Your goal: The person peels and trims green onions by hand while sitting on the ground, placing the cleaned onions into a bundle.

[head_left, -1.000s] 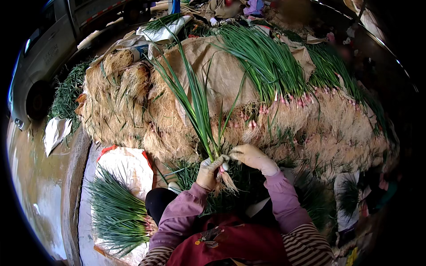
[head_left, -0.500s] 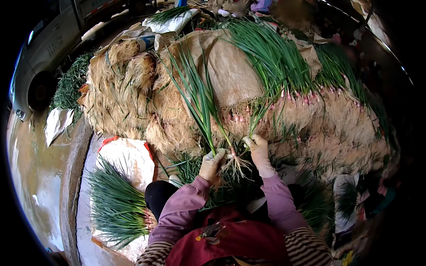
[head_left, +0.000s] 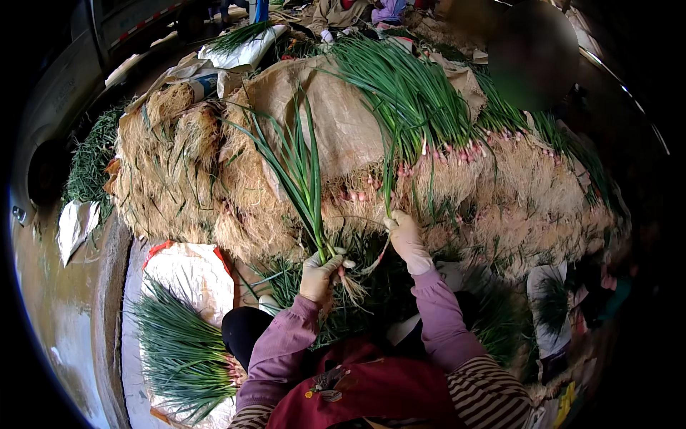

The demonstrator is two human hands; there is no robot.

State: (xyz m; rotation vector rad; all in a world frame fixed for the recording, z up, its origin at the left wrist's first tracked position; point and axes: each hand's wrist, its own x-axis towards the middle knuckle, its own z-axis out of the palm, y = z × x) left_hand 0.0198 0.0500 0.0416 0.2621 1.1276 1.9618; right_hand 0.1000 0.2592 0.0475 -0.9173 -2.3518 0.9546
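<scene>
My gloved left hand [head_left: 317,277] is closed round the lower stalks of a small bunch of spring onions [head_left: 309,193]. Its long green leaves fan up and away, while pale roots hang below the fingers. To the right, my gloved right hand [head_left: 407,242] pinches a thin single spring onion [head_left: 388,187], whose leaf points upward and whose rooty end slants down toward my left hand. Both hands are just in front of a big heap of spring onions [head_left: 471,154] with pink-white bulbs and shaggy tan roots. Loose green leaves [head_left: 389,286] lie beneath the hands.
At the left, a neat bunch of spring onions [head_left: 182,350] lies on a white sack [head_left: 193,275] with red edging. Brown sacking [head_left: 336,121] covers part of the heap. Beyond a concrete kerb [head_left: 107,307] is wet ground, with a parked vehicle [head_left: 53,121] at the far left.
The view has shifted somewhat. My right hand has drawn the single spring onion away from the bunch, so the hands are farther apart. My left hand still grips its bunch.
</scene>
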